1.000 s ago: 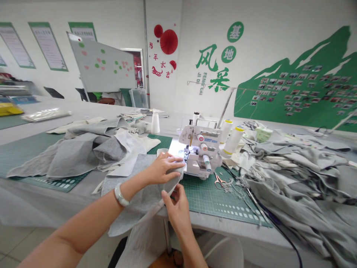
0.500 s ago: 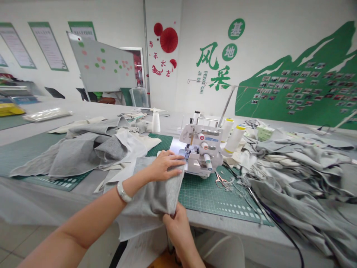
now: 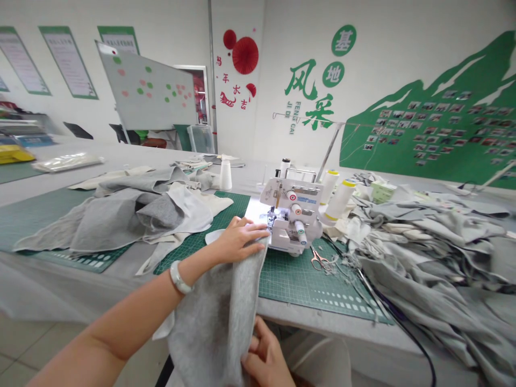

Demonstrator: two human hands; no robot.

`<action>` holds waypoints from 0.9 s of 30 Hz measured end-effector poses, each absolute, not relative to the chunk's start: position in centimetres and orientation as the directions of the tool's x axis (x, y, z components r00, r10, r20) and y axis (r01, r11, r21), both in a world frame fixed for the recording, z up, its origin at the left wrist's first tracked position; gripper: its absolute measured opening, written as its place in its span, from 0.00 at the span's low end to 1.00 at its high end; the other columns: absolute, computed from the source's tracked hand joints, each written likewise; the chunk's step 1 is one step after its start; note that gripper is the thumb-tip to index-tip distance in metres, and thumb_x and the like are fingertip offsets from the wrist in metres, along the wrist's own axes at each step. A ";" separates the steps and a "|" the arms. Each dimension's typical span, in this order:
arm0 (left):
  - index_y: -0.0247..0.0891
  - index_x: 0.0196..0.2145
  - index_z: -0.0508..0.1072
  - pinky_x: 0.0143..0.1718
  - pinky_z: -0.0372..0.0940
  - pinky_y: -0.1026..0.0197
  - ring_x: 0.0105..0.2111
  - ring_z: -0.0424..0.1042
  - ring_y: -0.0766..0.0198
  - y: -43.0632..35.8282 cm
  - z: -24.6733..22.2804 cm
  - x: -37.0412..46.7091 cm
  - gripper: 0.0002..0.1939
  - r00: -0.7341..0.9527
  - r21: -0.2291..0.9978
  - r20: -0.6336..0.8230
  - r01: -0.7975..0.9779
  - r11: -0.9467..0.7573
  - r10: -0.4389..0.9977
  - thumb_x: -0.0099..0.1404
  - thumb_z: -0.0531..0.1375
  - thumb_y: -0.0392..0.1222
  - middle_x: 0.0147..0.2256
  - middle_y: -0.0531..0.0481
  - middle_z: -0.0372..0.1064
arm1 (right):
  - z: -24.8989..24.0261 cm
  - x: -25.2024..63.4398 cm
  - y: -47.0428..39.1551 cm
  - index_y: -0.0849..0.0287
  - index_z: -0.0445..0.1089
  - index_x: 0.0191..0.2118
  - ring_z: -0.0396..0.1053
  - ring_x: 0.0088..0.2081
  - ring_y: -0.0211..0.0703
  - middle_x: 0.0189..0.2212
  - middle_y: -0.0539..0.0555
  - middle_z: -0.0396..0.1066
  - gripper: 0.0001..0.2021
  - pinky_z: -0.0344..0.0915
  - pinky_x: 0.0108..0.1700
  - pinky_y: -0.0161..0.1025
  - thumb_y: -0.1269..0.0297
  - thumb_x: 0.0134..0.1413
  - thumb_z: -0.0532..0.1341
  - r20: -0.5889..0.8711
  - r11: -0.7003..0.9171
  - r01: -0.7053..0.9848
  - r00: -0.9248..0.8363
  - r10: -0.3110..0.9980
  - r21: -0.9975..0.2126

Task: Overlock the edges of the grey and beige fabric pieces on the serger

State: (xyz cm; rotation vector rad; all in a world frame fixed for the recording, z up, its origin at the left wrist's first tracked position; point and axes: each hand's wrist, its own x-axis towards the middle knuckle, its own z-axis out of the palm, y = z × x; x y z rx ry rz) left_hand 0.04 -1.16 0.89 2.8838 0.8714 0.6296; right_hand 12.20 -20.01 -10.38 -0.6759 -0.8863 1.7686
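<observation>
A piece of grey fabric (image 3: 209, 312) runs from the front of the white overlock sewing machine (image 3: 290, 215) down over the table edge. My left hand (image 3: 239, 239) lies on its upper end, fingers stretched towards the machine's lit needle area. Below the table edge, my right hand (image 3: 264, 357) pinches the fabric's right edge between thumb and fingers. The fabric's lower end runs out of the picture. Small scissors (image 3: 320, 260) lie on the green cutting mat (image 3: 298, 279), just right of the machine.
More grey and white fabric pieces (image 3: 116, 215) lie to the left, and a large heap of grey cloth (image 3: 439, 279) covers the right side. Thread cones (image 3: 339, 200) stand behind the machine, with another white cone (image 3: 226, 175) to its left. Thread scraps lie near the scissors.
The fabric has swung down and now hangs lower over the table edge, uncovering more mat on the left. My right hand has moved slightly down; my left hand stays nearly in place.
</observation>
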 end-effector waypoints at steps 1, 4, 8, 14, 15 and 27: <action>0.48 0.58 0.67 0.53 0.49 0.49 0.54 0.60 0.51 -1.1 0.9 0.1 0.20 0.758 0.171 0.366 0.515 -0.840 0.540 0.70 0.52 0.51 0.60 0.50 0.62 | -10.4 12.6 -20.0 0.55 0.64 0.39 0.73 0.28 0.43 0.25 0.49 0.72 0.18 0.67 0.34 0.39 0.53 0.46 0.67 -0.019 -0.189 -0.485 -0.336 0.942 -0.854; 0.47 0.57 0.68 0.53 0.50 0.49 0.55 0.60 0.51 -1.2 0.9 0.2 0.20 0.763 0.158 0.373 0.509 -0.846 0.528 0.70 0.53 0.51 0.60 0.49 0.62 | -10.1 13.9 -19.9 0.58 0.68 0.37 0.74 0.32 0.44 0.30 0.54 0.75 0.12 0.68 0.36 0.38 0.56 0.52 0.64 0.036 -0.019 -0.220 -0.241 0.970 -0.975; 0.47 0.56 0.69 0.54 0.50 0.48 0.56 0.59 0.51 -1.7 1.1 0.2 0.19 0.765 0.145 0.388 0.501 -0.853 0.515 0.70 0.54 0.50 0.59 0.48 0.63 | -8.1 16.1 -18.3 0.58 0.71 0.43 0.75 0.36 0.45 0.37 0.58 0.76 0.11 0.71 0.37 0.37 0.59 0.57 0.61 0.176 0.159 0.181 0.086 0.981 -0.971; 0.49 0.56 0.69 0.55 0.51 0.49 0.57 0.60 0.52 -1.6 0.9 -0.1 0.18 0.781 0.163 0.390 0.464 -0.871 0.489 0.71 0.53 0.47 0.60 0.49 0.61 | -4.5 17.3 -12.6 0.57 0.65 0.57 0.68 0.50 0.47 0.54 0.60 0.67 0.20 0.68 0.50 0.43 0.57 0.61 0.57 0.409 0.325 0.365 0.184 0.894 -0.873; 0.49 0.56 0.69 0.55 0.51 0.48 0.57 0.60 0.52 -1.5 0.9 -0.2 0.17 0.781 0.171 0.390 0.459 -0.872 0.488 0.71 0.52 0.46 0.60 0.49 0.62 | -4.2 17.0 -11.7 0.57 0.64 0.57 0.69 0.49 0.46 0.53 0.59 0.68 0.20 0.68 0.49 0.43 0.57 0.62 0.56 0.405 0.332 0.354 0.154 0.901 -0.874; 0.48 0.55 0.70 0.57 0.50 0.48 0.58 0.59 0.52 -1.6 2.1 -0.2 0.18 0.803 0.308 0.292 0.436 -0.846 0.520 0.70 0.52 0.40 0.61 0.49 0.60 | -3.7 16.3 -8.1 0.56 0.66 0.54 0.74 0.37 0.48 0.45 0.58 0.75 0.19 0.67 0.39 0.41 0.54 0.66 0.48 0.386 0.244 0.494 0.209 0.898 -0.834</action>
